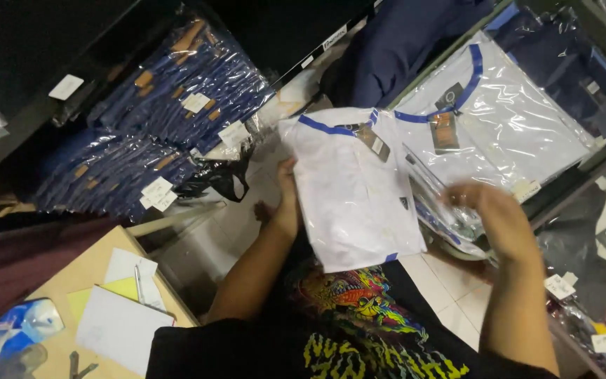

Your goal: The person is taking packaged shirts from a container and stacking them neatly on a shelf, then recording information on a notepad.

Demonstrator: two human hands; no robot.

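You have two white folded shirts (pixel 355 189) at twelve o'clock, two stacks of bagged navy garments (pixel 177 77) at ten, and three paper sheets (pixel 124 326) at eight.

clothing stockroom or shop, dark shelves (pixel 71 98) left of the hands stacked with bagged navy garments (pixel 177 77), tagged white shirts in plastic (pixel 506 119) beyond the right hand

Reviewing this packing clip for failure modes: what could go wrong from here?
1. The left hand grips the folded white shirt by one edge only; it may unfold or slip.
2. The right hand fumbles the clear plastic bag; thin film could tear.
3. Dim light could hide snags.
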